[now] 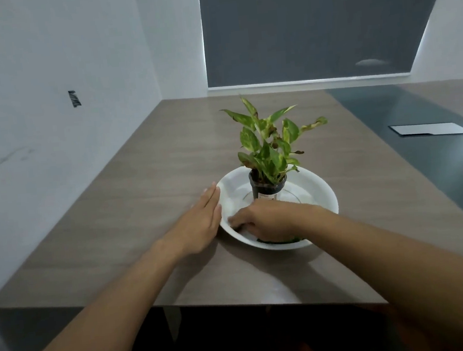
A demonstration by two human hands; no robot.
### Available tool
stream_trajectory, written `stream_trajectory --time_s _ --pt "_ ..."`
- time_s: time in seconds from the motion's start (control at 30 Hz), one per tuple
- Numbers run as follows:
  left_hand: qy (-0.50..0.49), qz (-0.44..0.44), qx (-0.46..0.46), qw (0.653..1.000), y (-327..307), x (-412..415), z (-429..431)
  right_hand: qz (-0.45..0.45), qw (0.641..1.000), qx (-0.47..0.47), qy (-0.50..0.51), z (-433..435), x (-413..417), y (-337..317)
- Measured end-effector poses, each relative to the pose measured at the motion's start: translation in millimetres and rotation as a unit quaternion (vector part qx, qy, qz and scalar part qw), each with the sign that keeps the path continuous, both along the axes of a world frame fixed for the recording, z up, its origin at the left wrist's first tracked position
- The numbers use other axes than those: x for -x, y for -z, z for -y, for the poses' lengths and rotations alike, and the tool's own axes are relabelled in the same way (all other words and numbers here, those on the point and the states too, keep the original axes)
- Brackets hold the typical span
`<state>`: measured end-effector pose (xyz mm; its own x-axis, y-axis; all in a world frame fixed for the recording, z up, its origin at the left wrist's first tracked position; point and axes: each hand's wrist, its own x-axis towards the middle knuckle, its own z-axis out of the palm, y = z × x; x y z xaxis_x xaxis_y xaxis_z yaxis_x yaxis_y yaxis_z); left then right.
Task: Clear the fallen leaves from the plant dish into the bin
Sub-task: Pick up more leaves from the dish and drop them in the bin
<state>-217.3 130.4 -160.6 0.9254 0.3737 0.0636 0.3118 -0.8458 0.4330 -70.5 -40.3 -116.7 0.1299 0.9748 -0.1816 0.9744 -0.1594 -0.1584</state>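
A white round dish (321,192) sits on the wooden table, with a small green plant in a black pot (268,187) standing in its middle. My left hand (201,223) lies flat with straight fingers against the dish's left rim. My right hand (265,220) reaches down into the near side of the dish, fingers curled over its floor. A strip of dark green fallen leaves (283,240) shows under that hand at the near rim. Whether the fingers hold any leaf is hidden. No bin is in view.
The wooden table (132,213) runs to a wall on the left and a window with a dark blind at the back. A dark strip with a white panel (429,130) lies at the right. The table's front edge is close below my arms.
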Motion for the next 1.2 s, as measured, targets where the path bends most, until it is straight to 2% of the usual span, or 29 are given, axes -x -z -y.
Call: stream_trajectory --time_s 0.13,0.23,0.33,0.43,0.67,0.9,1.03,1.2 --pt "0.0 0.013 0.009 1.0 5 0 -2 -0.056 0.998 0.0 0.011 47 -2 -23" --pt "0.0 0.007 0.004 1.0 7 -1 -3 -0.085 0.993 -0.052 0.055 67 -15 -26" --pt "0.002 -0.006 -0.011 1.0 5 -2 -4 -0.087 0.986 -0.096 0.103 76 -31 -24" --pt "0.002 -0.014 -0.016 1.0 1 -1 -2 -0.072 0.985 -0.091 0.124 80 -39 -21" --pt "-0.006 -0.011 -0.03 0.999 0 -2 2 -0.075 0.993 -0.016 0.087 78 -27 -14" --pt "0.008 -0.039 -0.047 0.998 -12 -5 2 -0.089 0.988 -0.065 0.111 80 -40 -23" --pt "0.015 0.014 -0.091 0.996 -22 -14 13 -0.073 0.989 -0.054 0.116 80 -44 -13" --pt "0.058 0.04 -0.077 0.995 -24 -23 35 -0.105 0.991 -0.044 0.073 78 -28 -7"
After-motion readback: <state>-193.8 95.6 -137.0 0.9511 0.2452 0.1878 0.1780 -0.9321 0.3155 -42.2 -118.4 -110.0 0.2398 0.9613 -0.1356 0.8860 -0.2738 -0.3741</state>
